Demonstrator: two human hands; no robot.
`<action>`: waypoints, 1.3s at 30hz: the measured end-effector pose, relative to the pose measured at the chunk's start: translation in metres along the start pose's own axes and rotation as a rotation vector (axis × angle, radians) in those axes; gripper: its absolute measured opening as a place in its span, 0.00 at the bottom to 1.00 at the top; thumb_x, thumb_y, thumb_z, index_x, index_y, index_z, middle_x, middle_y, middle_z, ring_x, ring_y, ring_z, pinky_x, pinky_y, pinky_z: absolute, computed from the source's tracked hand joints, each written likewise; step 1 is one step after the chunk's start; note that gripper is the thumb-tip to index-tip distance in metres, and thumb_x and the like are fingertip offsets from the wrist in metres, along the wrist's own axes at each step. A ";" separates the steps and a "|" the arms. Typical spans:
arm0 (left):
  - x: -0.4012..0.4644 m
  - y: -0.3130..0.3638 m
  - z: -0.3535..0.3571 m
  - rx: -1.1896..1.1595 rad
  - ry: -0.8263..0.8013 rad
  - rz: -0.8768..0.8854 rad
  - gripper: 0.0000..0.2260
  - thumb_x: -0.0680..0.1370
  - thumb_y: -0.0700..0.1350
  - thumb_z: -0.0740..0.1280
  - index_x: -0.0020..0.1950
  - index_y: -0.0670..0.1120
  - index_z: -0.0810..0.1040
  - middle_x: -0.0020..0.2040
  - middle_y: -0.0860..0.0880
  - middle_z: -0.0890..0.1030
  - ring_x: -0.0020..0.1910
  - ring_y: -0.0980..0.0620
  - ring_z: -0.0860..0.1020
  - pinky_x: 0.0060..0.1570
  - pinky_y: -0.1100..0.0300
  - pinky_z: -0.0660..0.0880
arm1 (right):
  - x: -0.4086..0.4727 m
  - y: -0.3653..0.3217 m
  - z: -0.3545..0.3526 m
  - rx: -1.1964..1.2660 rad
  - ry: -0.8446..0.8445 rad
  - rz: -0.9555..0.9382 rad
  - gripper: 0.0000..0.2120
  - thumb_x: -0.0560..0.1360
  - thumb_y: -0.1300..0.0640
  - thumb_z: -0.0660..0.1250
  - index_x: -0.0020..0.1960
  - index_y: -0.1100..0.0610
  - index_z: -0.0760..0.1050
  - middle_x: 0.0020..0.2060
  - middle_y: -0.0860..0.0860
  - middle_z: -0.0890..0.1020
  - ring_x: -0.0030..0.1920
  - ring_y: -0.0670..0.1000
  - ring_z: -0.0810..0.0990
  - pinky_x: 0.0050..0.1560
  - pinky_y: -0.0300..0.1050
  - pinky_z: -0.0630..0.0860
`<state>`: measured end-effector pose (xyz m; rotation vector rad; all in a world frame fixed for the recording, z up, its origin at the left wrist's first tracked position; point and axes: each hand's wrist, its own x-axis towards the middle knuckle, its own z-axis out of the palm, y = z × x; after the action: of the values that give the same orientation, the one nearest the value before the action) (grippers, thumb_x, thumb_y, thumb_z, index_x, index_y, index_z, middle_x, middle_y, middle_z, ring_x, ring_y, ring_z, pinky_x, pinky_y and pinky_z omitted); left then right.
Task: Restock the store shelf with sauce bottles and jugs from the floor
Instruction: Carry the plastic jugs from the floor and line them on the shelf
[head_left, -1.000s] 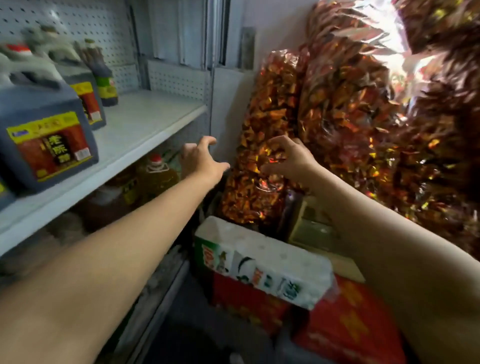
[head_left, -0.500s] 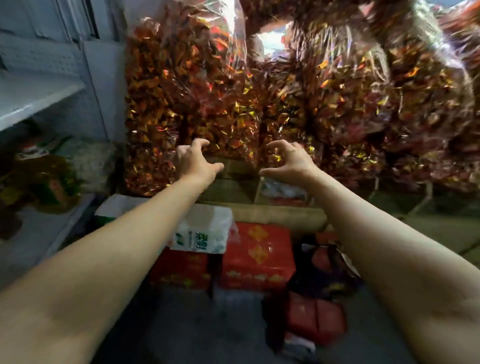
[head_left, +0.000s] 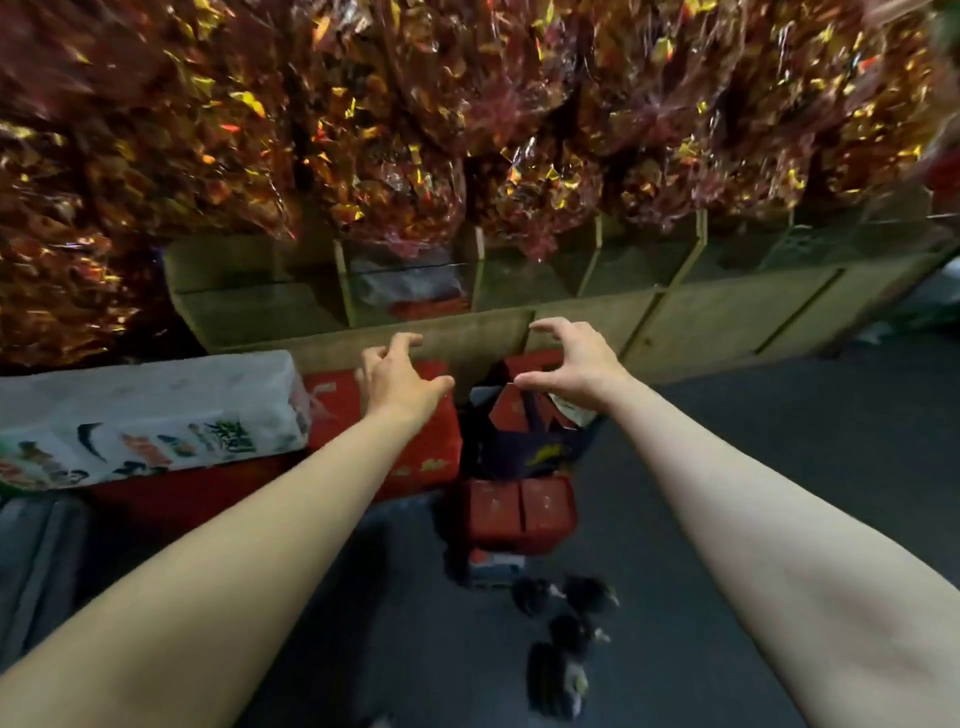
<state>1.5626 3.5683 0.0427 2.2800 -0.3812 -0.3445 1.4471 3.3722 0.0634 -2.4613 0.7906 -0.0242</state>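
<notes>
Both arms reach forward over the floor, and neither hand holds anything; the left hand hangs with fingers loosely curled above a red box, the right hand likewise part-open with thumb and fingers spread as if readying a grasp. This looks like the fetching step: going back to the floor stock for another item, with nothing picked yet.

The goods lie below and ahead of the hands: a dark jug with a red-and-yellow label just under the right hand, red cartons nearer the viewer, and several dark bottles lying on the floor nearer still. The next move likely calls for lowering both hands to one of these and closing round its body or handle; which one is meant cannot be told.

Much is blurred; the bottles are smeared shapes, their caps and labels unreadable. The shelf to be restocked is out of view. A white pack is cut off at the left; foil bags fill the top above a wooden rack.
</notes>
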 end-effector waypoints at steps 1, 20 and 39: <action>0.004 -0.001 0.011 0.010 -0.024 -0.001 0.26 0.73 0.52 0.76 0.69 0.55 0.71 0.70 0.44 0.67 0.70 0.41 0.66 0.66 0.50 0.67 | 0.001 0.012 0.006 0.008 -0.001 0.024 0.38 0.67 0.42 0.80 0.73 0.48 0.70 0.65 0.58 0.74 0.69 0.59 0.71 0.71 0.52 0.70; 0.029 -0.204 0.269 0.131 -0.527 -0.195 0.26 0.73 0.53 0.76 0.69 0.51 0.72 0.67 0.45 0.72 0.67 0.44 0.71 0.61 0.55 0.68 | -0.024 0.248 0.302 0.301 -0.234 0.588 0.37 0.69 0.48 0.79 0.73 0.53 0.68 0.66 0.57 0.74 0.68 0.58 0.72 0.63 0.42 0.67; 0.051 -0.495 0.558 -0.092 -0.581 -0.248 0.32 0.66 0.64 0.74 0.69 0.65 0.70 0.69 0.49 0.76 0.67 0.49 0.75 0.68 0.52 0.71 | 0.005 0.450 0.649 0.709 -0.230 0.672 0.61 0.67 0.48 0.82 0.83 0.52 0.42 0.81 0.51 0.59 0.79 0.53 0.61 0.76 0.56 0.66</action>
<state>1.4893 3.5009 -0.6981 2.1066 -0.3585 -1.1376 1.3272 3.3882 -0.7168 -1.4343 1.2107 0.1897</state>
